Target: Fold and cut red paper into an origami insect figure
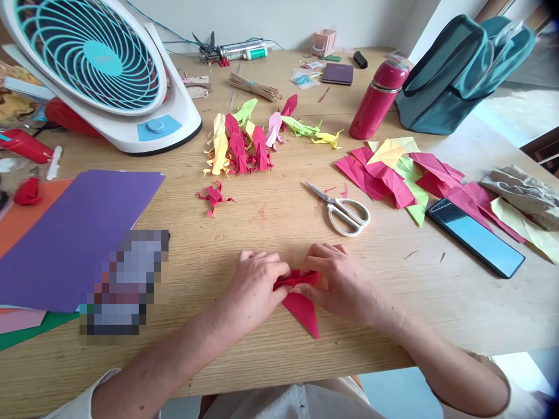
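A partly folded piece of red origami paper (304,314) is held between both hands just above the tabletop near the front edge. My left hand (257,285) pinches its left side with thumb and fingers. On the opposite side, my right hand (334,276) grips the folded upper flap, thumb close to the left thumb. One pointed flap hangs toward me. White-handled scissors (349,216) lie beyond my right hand. A small red folded paper figure (215,198) sits past my left hand, and several colourful folded paper figures (238,145) stand behind it.
At the left are a white-and-teal fan (170,116), purple paper sheets (74,238) and a blurred-out phone-like object (126,285). To the right lie folded paper pieces (371,180), a phone (476,238), a pink bottle (378,102) and a teal bag (441,81).
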Demonstrator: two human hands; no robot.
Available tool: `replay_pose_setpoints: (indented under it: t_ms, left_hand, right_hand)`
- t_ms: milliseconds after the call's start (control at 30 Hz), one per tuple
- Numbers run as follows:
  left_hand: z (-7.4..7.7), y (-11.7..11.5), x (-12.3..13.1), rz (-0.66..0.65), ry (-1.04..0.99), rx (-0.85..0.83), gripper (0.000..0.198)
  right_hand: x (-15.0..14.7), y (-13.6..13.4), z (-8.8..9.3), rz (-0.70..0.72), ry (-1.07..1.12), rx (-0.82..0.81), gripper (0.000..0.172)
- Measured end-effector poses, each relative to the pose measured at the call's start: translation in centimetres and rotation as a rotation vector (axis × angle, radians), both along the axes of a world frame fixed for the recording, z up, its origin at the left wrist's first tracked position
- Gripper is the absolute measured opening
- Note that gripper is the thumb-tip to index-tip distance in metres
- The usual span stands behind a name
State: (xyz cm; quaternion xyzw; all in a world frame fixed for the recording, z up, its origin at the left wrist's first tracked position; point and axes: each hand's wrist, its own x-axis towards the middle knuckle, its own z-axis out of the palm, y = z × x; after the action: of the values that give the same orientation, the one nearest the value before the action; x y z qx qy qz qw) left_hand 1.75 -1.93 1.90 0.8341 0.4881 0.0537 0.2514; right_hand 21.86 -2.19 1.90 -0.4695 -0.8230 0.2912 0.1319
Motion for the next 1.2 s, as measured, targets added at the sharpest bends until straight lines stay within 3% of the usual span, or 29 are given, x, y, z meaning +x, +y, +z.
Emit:
replay_pose_setpoints:
  t_ms: [133, 367, 833, 1200]
  left_hand:
    - [0.0, -0.3, 0.0, 0.013, -0.026, -0.015, 0.016]
    - [-0.8, -0.3, -2.3, -0.009, -0.174, 0.015, 0.009]
    - [-1.3, -0.7, -5.3, 0.032, -0.233, 0.183, 0.012]
    - [-1.9, -0.6, -5.9, -0.008, -0.258, 0.205, 0.009]
  right_hand:
    - [-0.7, -0.9, -0.3, -0.053, 0.051, 0.026, 0.022]
    - [-0.5, -1.1, -0.6, -0.077, 0.088, 0.034, 0.014]
    - [-0.7, -1.2, -1.1, -0.106, 0.101, 0.061, 0.016]
    - [-1.5, -2.1, -0.9, -0.166, 0.059, 0.097, 0.015]
